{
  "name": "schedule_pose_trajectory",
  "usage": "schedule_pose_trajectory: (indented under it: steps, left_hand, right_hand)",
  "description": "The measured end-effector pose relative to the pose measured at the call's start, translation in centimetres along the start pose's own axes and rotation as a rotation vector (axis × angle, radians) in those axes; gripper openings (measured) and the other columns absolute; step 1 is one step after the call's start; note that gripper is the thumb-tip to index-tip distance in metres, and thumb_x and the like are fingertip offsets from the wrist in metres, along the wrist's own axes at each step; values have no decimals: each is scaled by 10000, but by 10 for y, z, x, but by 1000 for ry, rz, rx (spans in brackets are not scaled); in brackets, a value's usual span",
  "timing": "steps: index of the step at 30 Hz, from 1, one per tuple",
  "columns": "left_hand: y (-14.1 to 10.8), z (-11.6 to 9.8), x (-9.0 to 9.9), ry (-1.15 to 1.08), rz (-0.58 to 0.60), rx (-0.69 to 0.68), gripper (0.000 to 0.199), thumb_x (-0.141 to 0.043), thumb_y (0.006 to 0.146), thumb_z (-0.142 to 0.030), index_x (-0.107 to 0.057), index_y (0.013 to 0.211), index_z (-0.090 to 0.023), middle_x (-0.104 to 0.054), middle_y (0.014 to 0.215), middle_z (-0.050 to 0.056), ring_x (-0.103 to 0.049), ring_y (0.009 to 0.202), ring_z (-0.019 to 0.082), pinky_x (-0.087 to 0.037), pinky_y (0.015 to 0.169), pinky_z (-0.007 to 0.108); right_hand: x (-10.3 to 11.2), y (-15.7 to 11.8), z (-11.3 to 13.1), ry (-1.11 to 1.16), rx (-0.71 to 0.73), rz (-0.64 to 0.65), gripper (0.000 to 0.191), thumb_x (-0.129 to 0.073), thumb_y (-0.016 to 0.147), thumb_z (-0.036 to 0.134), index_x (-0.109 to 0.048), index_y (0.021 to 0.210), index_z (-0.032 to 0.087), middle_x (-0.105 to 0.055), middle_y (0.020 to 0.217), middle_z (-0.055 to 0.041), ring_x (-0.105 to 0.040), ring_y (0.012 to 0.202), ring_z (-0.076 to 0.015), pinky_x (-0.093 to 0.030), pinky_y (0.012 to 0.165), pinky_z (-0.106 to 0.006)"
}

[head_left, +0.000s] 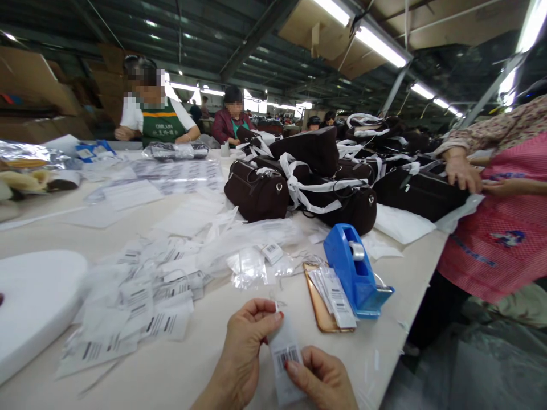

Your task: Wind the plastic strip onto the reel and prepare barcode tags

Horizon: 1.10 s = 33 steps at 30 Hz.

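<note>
Near the table's front edge, my left hand (248, 344) pinches the top of a white hang tag (282, 341) between thumb and fingers. The tag has a printed barcode and a thin string at its upper end. My right hand (322, 376) grips its lower right side, the thumb lying on the barcode. Just beyond to the right stands a blue tape dispenser (348, 262) with a clear roll. Beside it, a few barcode tags (335, 293) lie on a gold-coloured phone-like slab (318, 310). Left of my hands a loose pile of barcode tags (141, 302) is spread out.
Dark brown bags (256, 191) with white-wrapped straps are heaped across the table (205, 364). A large white roll (38, 302) lies at the left edge. Clear plastic bags (250, 265) lie ahead. A person in a pink apron (508, 228) handles a bag at right; others work behind.
</note>
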<state>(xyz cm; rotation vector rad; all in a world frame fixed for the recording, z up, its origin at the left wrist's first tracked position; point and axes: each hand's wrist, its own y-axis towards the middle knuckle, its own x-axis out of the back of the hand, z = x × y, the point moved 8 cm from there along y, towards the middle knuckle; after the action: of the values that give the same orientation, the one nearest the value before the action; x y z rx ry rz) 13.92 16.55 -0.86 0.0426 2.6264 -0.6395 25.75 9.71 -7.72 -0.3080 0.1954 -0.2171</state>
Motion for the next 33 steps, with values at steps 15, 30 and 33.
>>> schedule_pose_trajectory:
  steps: [15, 30, 33]
  left_hand:
    - [-9, -2, -4, 132, 32, -42, 94, -654, 485, -64, -598, 491, -139, -551, 450, -44, -445, 476, 77, -324, 505, 200]
    - [-9, 7, -5, 88, 112, 54, 112, -647, 565, -222, -587, 606, -137, -603, 547, -10, -492, 520, 106, -363, 532, 229]
    - [-5, 5, -5, 96, 63, 34, 132, -696, 518, -180, -600, 593, -130, -620, 540, -10, -523, 551, 107, -374, 549, 212]
  right_hand:
    - [-16, 3, 25, 176, 8, 36, 373, -738, 576, 436, -509, 526, 146, -433, 459, 59, -338, 445, -67, -264, 463, -208]
    - [-14, 5, 23, 169, -15, -15, 377, -745, 569, 431, -501, 550, 144, -458, 475, 49, -358, 452, -70, -273, 465, -206]
    - [-13, 5, 22, 137, 9, -25, 394, -749, 562, 429, -470, 530, 152, -422, 461, 62, -341, 447, -64, -249, 452, -198]
